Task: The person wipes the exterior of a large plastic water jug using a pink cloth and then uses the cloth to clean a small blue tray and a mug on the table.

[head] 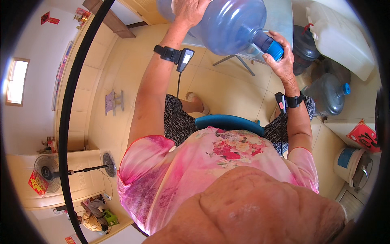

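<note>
A large translucent blue water-cooler bottle (233, 26) lies tilted in front of me, its neck pointing toward my right. My left hand (190, 12) rests on the bottle's body near the top edge of the view; its fingertips are partly cut off. At the neck, my right hand (280, 58) grips the bright blue cap (275, 50) between thumb and fingers. Beneath the bottle is a pale tabletop (281, 18) with folding metal legs (243, 64). Whether the bottle rests on the tabletop is hard to tell.
To the right stand a white plastic jerrycan (341, 39), a dark bottle (305, 45), another blue water bottle (327, 94) and a white bucket (345, 164). A blue seat edge (228, 123) shows between my legs. Leftward are a small stool (113, 102), a fan (47, 172) and a seated person (91, 219).
</note>
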The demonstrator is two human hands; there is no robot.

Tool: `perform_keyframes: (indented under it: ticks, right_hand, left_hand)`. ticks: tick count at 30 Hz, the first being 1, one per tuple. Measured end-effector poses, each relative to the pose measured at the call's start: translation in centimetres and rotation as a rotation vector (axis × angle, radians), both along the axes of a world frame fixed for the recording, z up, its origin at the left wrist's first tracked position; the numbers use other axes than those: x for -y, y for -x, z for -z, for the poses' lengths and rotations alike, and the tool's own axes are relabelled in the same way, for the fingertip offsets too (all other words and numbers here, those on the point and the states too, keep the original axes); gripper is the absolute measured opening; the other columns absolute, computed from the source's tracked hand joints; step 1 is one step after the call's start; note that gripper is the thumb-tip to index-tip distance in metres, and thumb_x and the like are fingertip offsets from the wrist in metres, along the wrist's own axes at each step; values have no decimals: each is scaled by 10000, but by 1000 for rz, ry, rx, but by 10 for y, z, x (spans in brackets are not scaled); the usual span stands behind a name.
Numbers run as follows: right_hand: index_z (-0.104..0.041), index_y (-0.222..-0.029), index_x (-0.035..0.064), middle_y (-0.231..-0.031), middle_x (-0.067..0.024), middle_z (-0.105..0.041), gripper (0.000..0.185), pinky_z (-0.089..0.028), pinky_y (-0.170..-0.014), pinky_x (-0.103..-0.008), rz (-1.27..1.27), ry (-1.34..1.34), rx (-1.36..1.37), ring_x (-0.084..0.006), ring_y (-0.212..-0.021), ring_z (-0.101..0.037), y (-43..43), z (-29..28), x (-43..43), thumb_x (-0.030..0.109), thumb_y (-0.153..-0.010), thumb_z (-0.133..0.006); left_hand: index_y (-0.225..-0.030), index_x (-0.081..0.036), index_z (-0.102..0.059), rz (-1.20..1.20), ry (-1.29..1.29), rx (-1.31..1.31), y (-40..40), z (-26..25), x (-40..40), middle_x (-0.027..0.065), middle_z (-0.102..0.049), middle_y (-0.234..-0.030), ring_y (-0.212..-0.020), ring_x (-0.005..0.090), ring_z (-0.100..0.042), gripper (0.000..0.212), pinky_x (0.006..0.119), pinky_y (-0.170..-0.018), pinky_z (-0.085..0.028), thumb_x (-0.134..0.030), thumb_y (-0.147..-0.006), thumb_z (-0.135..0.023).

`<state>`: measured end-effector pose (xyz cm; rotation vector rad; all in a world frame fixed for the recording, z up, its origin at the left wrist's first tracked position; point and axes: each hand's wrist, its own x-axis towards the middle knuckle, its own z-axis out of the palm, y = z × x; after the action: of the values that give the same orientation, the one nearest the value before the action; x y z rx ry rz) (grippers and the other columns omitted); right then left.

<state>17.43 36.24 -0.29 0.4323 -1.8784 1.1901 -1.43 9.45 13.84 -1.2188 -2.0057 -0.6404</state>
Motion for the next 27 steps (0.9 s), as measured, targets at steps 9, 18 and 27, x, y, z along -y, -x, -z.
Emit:
perform_keyframes:
  ticks: [9, 18, 27]
  right_hand:
    - [-565, -1210, 43, -1200, -168, -666, 566, -533, -954, -413, -1, -52, -23, -338, -1102, -660, -1, -9, 12, 102, -726, -851]
    - [-594, -1184, 22, -1192, -163, -681, 499, -521, -965, -393, -41, 78, -4, -308, -1100, -666, -3, -11, 5, 30, -723, -785]
    - [-576, -1223, 22, -1230, -157, -687, 500, -499, -1021, -370, -55, 139, 73, -258, -1143, -659, -3, -15, -5, -13, -742, -707]
  left_hand:
    - [-1433, 18, -529, -96, 62, -3, 0, -5, 32, 246, -516, -1477, -1412, 411, -429, 536, 479, -1199, -291, -251, -971, -489]
    - [-1434, 43, -527, 280, -40, 98, -80, 6, 21, 203, -430, -1570, -1473, 375, -378, 610, 472, -1233, -237, -383, -1030, -361]
    - [-1416, 44, -532, 61, 265, -158, -38, -43, 38, 242, -521, -1472, -1386, 428, -452, 533, 489, -1180, -320, -224, -956, -497]
